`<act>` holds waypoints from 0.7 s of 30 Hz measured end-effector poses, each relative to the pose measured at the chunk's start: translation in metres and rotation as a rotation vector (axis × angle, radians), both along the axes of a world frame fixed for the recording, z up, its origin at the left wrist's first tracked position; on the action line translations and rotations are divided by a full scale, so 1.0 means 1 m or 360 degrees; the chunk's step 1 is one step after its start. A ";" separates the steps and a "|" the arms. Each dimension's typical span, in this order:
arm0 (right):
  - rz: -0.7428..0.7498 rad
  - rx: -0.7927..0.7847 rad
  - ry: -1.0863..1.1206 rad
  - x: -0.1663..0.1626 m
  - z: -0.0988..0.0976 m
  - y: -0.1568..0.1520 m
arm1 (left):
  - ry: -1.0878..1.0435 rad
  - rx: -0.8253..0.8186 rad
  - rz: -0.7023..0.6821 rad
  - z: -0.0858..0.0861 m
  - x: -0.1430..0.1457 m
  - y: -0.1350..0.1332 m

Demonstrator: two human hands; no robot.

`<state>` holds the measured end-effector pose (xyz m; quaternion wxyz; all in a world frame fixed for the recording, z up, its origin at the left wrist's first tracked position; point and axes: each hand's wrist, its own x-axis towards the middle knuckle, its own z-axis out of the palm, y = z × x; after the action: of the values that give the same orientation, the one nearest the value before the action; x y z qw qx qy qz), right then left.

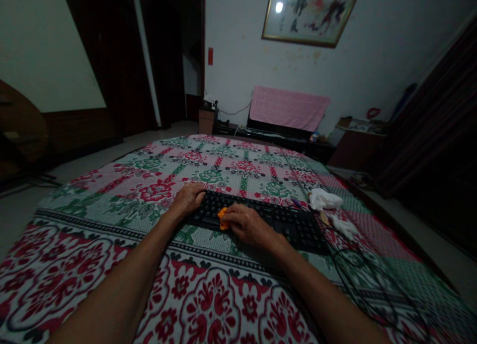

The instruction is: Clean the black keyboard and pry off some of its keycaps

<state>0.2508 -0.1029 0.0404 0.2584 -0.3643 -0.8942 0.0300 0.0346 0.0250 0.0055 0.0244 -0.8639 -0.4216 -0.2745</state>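
note a black keyboard (278, 217) at the middle of the frame, lying on a floral cover (212, 304) and slanting down toward the right. see the left hand (189, 199) at the keyboard's left end, thumb at the edge; cannot tell whether truly gripping or only steadying. see the right hand (246, 222) over the keys left of centre, pinching what looks like a crumpled orange cloth (223, 219) between thumb and fingers, apparently against the keys near the front edge; cannot tell how hard.

judge the step in hand as wiping the keys. to do it well, plant the left hand firmly so as to stop the keyboard sliding on the cover. bunch the orange cloth small enough to reach into the gaps, letting fabric rather than fingertips meet the caps. press lightly, stroke along each row, then across; turn to a clean face once soiled. go row by row toward the right end to avoid missed patches.

note black cables (348, 269) looping at lower right, near the keyboard's right end; avoid snagging them on strokes to that side. see also a white bundle (325, 200) and a smaller white piece (345, 227) at right; cannot tell paper from fabric.
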 end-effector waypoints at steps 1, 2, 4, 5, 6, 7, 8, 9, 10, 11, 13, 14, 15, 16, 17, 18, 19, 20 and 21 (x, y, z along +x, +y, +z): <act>0.0013 -0.0004 -0.0019 -0.001 0.000 0.000 | 0.0002 -0.0001 -0.0007 0.000 0.000 0.000; 0.0010 -0.0013 -0.0042 -0.002 0.000 0.000 | 0.0007 -0.0006 -0.0017 0.001 0.000 -0.001; -0.0026 -0.0035 -0.0080 -0.002 0.001 -0.001 | 0.0006 -0.0020 -0.0025 0.001 0.000 -0.001; -0.0057 -0.0045 -0.0089 -0.001 0.001 -0.001 | 0.0000 -0.0025 -0.0023 0.001 0.000 -0.002; -0.0096 -0.0050 -0.0088 0.000 0.001 -0.001 | -0.0006 -0.0028 -0.0023 0.002 0.000 -0.002; -0.0137 -0.0045 -0.0075 0.001 0.001 -0.002 | -0.0011 -0.0030 -0.0026 0.002 0.000 -0.002; -0.0167 -0.0033 -0.0052 0.003 0.000 -0.001 | -0.0012 -0.0031 -0.0030 0.002 0.000 -0.002; -0.0182 -0.0017 -0.0019 0.004 -0.001 -0.001 | -0.0013 -0.0034 -0.0036 0.002 0.000 -0.002; -0.0182 0.0001 0.0019 0.005 -0.003 0.000 | -0.0010 -0.0037 -0.0041 0.002 0.000 -0.002; -0.0172 0.0015 0.0058 0.005 -0.005 0.001 | -0.0008 -0.0038 -0.0042 0.002 0.000 -0.002; -0.0154 0.0030 0.0111 0.006 -0.008 0.004 | -0.0009 -0.0032 -0.0026 0.002 0.000 -0.003; -0.0163 0.0027 0.0110 0.006 -0.009 0.004 | -0.0011 -0.0028 -0.0011 0.002 0.000 -0.003; -0.0183 0.0017 0.0091 0.006 -0.009 0.005 | -0.0013 -0.0024 0.0002 0.002 0.000 -0.003; -0.0205 0.0000 0.0058 0.005 -0.009 0.005 | -0.0015 -0.0021 0.0013 0.002 0.001 -0.003; -0.0224 -0.0018 0.0021 0.005 -0.008 0.005 | -0.0017 -0.0019 0.0017 0.002 0.001 -0.004; -0.0241 -0.0034 -0.0011 0.005 -0.006 0.004 | -0.0016 -0.0018 0.0015 0.003 0.001 -0.004; -0.0259 -0.0046 -0.0031 0.005 -0.005 0.003 | -0.0012 -0.0018 0.0008 0.003 0.001 -0.004; -0.0277 -0.0054 -0.0040 0.006 -0.003 0.002 | -0.0005 -0.0016 0.0003 0.003 0.001 -0.004; -0.0298 -0.0055 -0.0039 0.006 -0.003 0.001 | -0.0001 -0.0014 0.0004 0.003 0.001 -0.004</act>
<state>0.2573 -0.1015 0.0375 0.2429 -0.4510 -0.8587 0.0167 0.0356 0.0209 0.0083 0.0209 -0.8634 -0.4239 -0.2729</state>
